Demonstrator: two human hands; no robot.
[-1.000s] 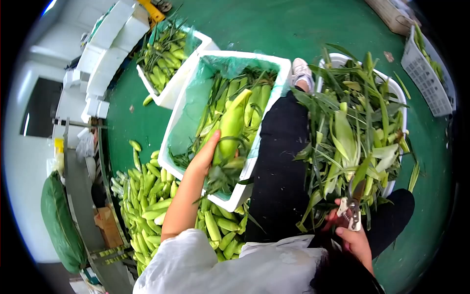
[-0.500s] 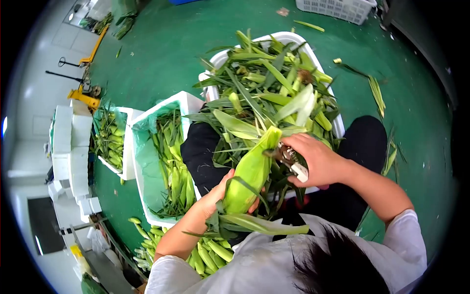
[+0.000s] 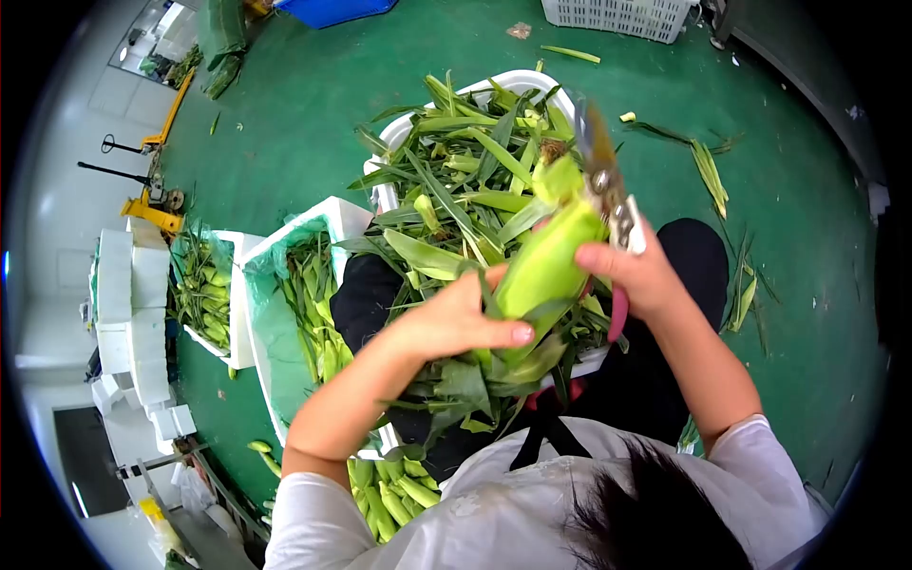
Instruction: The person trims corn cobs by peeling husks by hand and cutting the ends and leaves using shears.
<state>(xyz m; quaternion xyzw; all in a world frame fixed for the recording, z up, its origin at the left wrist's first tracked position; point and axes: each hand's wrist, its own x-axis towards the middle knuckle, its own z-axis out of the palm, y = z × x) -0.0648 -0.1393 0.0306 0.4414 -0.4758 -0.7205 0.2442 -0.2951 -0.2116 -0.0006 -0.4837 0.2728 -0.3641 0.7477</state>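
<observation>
An ear of corn in its green husk is tilted up over my lap, with my left hand wrapped round its lower part. Loose leaves hang below that hand. My right hand grips pruning shears with white and red handles, and its thumb lies against the ear's side. The shears' metal blades are beside the top of the ear, partly blurred. Behind the ear, a white tub is heaped with cut leaves and husks.
Foam boxes lined with green plastic hold corn at the left. More ears lie below them. A blue bin, a grey crate and a yellow pallet jack stand farther off. Leaf scraps lie on the green floor.
The view has swung right from the foam box to the tub. My left hand has brought the ear over my lap, and the shears have moved up beside its top.
</observation>
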